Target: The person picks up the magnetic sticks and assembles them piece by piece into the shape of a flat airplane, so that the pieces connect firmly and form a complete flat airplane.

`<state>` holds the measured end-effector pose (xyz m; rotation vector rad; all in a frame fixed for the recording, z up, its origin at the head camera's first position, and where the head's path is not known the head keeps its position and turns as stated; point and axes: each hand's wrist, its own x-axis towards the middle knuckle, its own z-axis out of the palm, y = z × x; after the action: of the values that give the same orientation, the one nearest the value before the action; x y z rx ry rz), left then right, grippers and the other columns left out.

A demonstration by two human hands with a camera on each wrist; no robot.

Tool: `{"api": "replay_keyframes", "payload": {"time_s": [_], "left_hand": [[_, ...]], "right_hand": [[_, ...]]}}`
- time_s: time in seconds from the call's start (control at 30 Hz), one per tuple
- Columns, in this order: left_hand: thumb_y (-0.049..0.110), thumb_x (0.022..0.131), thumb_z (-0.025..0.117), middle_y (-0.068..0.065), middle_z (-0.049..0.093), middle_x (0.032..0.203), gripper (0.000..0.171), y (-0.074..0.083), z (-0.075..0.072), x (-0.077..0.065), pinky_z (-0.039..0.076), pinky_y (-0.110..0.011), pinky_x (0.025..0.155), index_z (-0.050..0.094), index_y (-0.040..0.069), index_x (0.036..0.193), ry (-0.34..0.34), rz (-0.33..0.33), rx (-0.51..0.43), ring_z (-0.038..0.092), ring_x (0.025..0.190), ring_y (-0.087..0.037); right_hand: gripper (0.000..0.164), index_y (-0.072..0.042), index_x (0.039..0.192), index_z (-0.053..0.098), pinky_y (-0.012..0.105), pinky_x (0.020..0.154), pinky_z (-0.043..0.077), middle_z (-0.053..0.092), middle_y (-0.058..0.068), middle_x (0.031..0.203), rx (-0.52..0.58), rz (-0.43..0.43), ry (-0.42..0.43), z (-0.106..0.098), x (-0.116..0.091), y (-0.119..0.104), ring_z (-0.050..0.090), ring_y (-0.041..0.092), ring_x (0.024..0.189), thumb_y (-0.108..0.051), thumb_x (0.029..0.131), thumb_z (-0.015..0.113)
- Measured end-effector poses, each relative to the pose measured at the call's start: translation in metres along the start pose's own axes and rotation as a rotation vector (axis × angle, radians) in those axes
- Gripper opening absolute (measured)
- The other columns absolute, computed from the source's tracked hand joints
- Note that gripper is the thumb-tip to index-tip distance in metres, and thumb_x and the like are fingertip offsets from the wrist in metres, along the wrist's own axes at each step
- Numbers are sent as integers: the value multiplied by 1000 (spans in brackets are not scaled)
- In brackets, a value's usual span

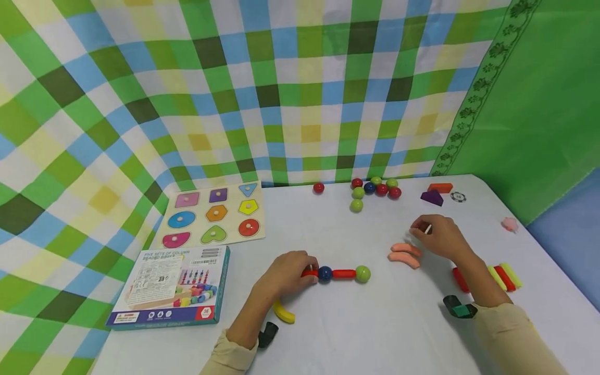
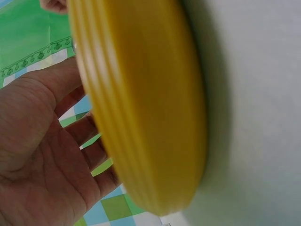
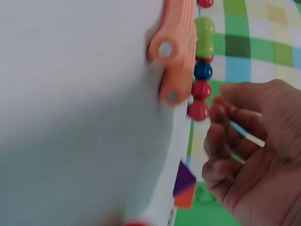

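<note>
In the head view my left hand (image 1: 288,273) pinches the near end of a chain: a red rod (image 1: 307,272), a blue bead (image 1: 324,274), another red rod (image 1: 344,274) and a green bead (image 1: 363,274). A yellow curved piece (image 1: 284,312) lies below this hand; it fills much of the left wrist view, covering the fingertips. My right hand (image 1: 440,235) hovers just above and right of two orange curved pieces (image 1: 405,255). Its fingers are loosely bent, and nothing shows between them in the right wrist view, where the orange pieces (image 3: 174,52) have holes in their ends.
Several red, green and blue beads (image 1: 369,188) lie at the back. Left are a shape puzzle board (image 1: 187,232) and a box (image 1: 159,286). Purple (image 1: 432,197) and orange (image 1: 440,187) blocks, a pink piece (image 1: 510,224) and red and yellow rods (image 1: 503,277) are right.
</note>
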<state>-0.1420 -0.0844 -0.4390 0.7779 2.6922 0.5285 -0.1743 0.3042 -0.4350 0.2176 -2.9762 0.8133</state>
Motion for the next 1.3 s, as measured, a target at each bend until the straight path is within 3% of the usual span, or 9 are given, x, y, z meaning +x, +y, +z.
{"api": "replay_keyframes", "payload": {"time_s": [0.17,0.33,0.57,0.77,0.97,1.1,1.2,1.3], "left_hand": [[34,85,71,10,54,82,24,1,-1,0,46,-25,73,67,23,106,-18,-22,-16,50,80,-8],[33,86,71,10,54,82,22,-1,0,1,45,-26,74,67,23,106,-20,-19,-21,51,80,-8],[34,86,71,10,54,83,23,-1,0,0,46,-25,74,67,23,105,-11,-15,-23,51,81,-8],[33,86,71,10,54,82,23,-1,0,0,45,-24,73,67,23,105,-8,-4,-20,51,80,-8],[32,85,71,10,54,82,22,-2,1,0,45,-24,72,68,22,104,-9,-17,-18,50,79,-8],[31,85,72,10,56,83,22,-3,2,-1,47,-24,75,68,21,103,-6,-20,-14,51,80,-8],[32,84,72,10,56,84,22,-3,1,0,47,-24,76,68,19,101,-1,-22,-18,52,79,-7],[33,85,72,10,56,83,22,-2,1,3,47,-23,76,68,18,101,-1,-9,-23,52,79,-7]], "right_hand": [[18,-6,92,68,32,55,39,61,3,79,-96,153,-79,-18,-40,15,50,21,69,-23,87,67],[26,-5,89,68,32,51,39,62,1,75,-157,244,-135,-32,-79,20,52,19,65,-30,84,70],[36,-2,89,68,34,51,39,61,1,72,-181,322,-178,-29,-95,15,50,20,64,-37,80,73],[38,3,92,67,33,52,42,60,5,74,-194,299,-178,-20,-86,2,49,21,65,-32,79,73],[33,-4,92,67,30,50,40,56,2,71,2,129,-82,-7,-52,-47,48,19,65,-36,85,70],[27,-9,88,67,30,53,43,58,4,72,218,31,-174,19,-15,-89,50,21,67,-37,87,68],[25,-12,89,68,30,59,44,62,5,77,341,20,-290,45,11,-114,52,22,73,-37,88,67],[25,-13,89,69,30,61,43,63,4,79,387,42,-377,67,30,-129,52,21,74,-38,88,66]]}}
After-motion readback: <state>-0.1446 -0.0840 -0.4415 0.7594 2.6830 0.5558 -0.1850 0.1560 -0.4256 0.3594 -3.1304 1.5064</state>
